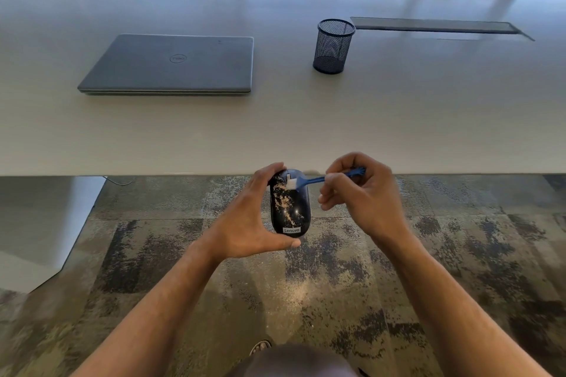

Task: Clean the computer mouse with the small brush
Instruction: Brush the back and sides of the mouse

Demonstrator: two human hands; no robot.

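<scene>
A black computer mouse [289, 208], speckled with pale dust and carrying a white label near its rear, is held in the air just in front of the table edge. My left hand [245, 220] grips it from the left, fingers over the front and thumb under the rear. My right hand [358, 190] pinches a small blue brush [318, 180] by its handle. The brush's white bristles touch the mouse's front, next to the scroll wheel.
The white table [275, 125] carries a shut grey laptop [171, 66] at the left and a black mesh pen cup [333, 46] right of centre, beside a cable slot [435, 25]. Patterned carpet [459, 254] lies below my arms. Chairs stand beyond the far edge.
</scene>
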